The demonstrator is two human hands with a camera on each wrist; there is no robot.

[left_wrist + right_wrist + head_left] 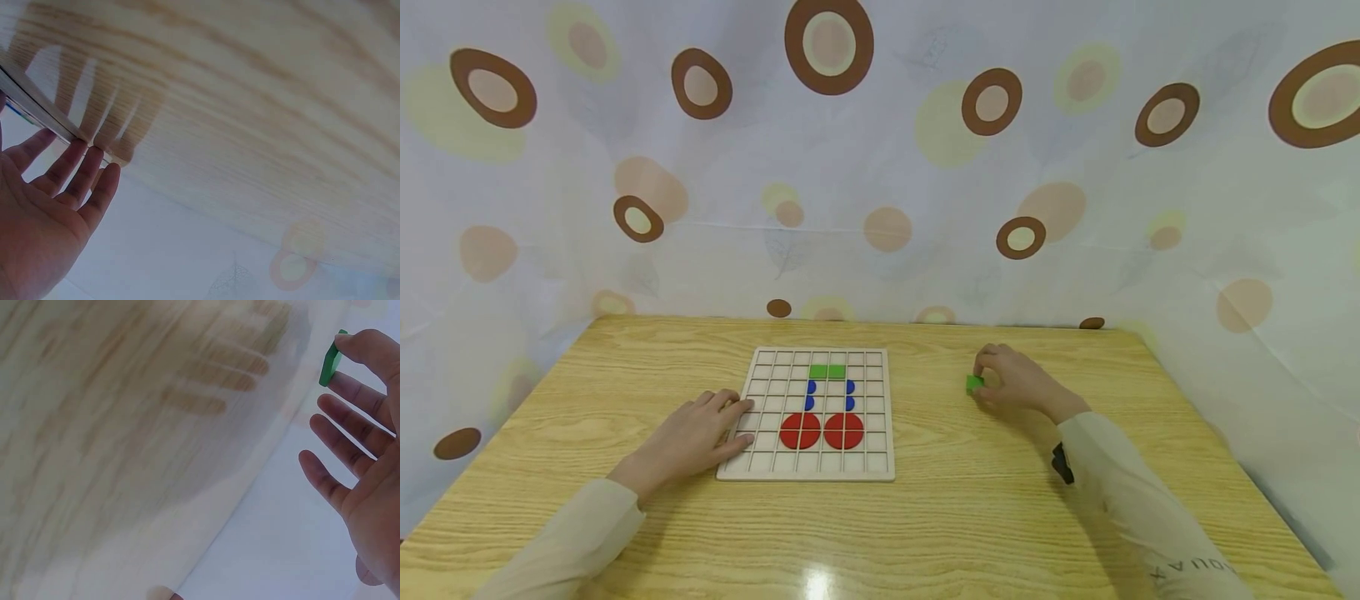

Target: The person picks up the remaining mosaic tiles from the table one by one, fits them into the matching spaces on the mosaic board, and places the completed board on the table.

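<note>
My left hand (692, 433) rests at the left edge of a pale grid board (880, 468), thumb and fingertips over its rim. In the left wrist view its fingers (78, 181) are fairly straight against the board's side. On the board sit two green squares (817, 372), several blue half-circle pieces (850, 402) in two columns, and two red discs (790, 422) made of quarter pieces. Right of the board, my right hand (1018, 383) pinches a green square tile (329, 367) between thumb and index finger, the other fingers extended.
The wooden table (925, 533) carries the board left of its middle. Behind it hangs a patterned cloth (887, 150) with brown and beige circles, meeting the table's far edge. A black object (1062, 463) shows beneath the right cuff.
</note>
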